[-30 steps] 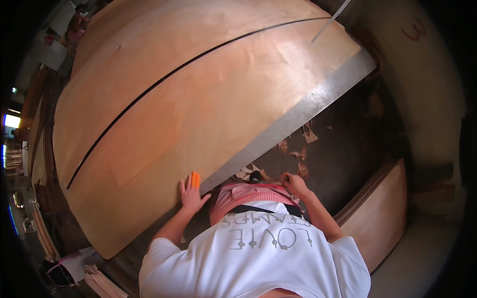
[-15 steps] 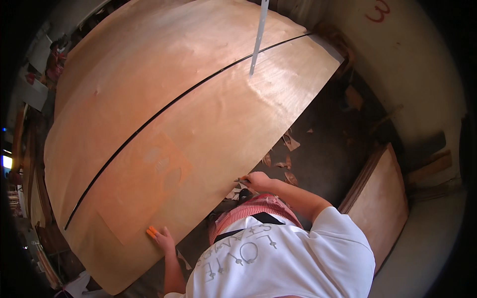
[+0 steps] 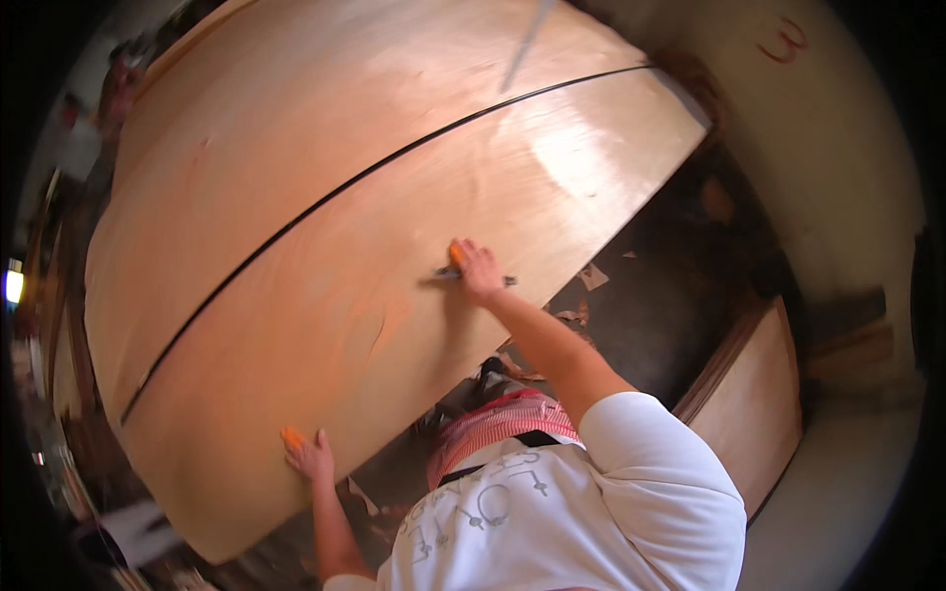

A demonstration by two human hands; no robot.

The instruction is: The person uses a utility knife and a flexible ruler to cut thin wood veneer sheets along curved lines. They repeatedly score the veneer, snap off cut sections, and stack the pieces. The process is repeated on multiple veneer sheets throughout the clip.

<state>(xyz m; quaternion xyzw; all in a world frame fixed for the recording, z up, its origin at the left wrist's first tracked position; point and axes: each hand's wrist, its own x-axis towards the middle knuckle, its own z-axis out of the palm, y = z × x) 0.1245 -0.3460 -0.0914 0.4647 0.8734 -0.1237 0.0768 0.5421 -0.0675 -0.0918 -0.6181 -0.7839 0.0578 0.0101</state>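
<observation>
A large, thin sheet of pale wood veneer [image 3: 246, 394] spreads before me, its surface rippled. My left hand [image 3: 312, 458] rests near its close edge, fingers stretched out and orange covers on some fingertips. Farther right, my right hand [image 3: 480, 273] is over the sheet, with orange on its fingers too. Under its palm sits a slim, dark metal tool [image 3: 448, 274], like a knife; its grip is mostly hidden. A curved crack or fold [image 3: 379, 335] marks the veneer between my hands.
A black cord-like line [image 3: 325, 200] arcs across the sheet, and a blurred pale strip [image 3: 527, 44] hangs above its far part. Veneer scraps [image 3: 593, 277] litter the dark floor. On the right stand a stack of sheets [image 3: 754, 404] and a pale wall [image 3: 818, 128].
My right hand has moved from beside the sheet's edge up and over the veneer, carrying the tool. The left hand stays near the edge. The darker rectangular patch no longer shows clearly.
</observation>
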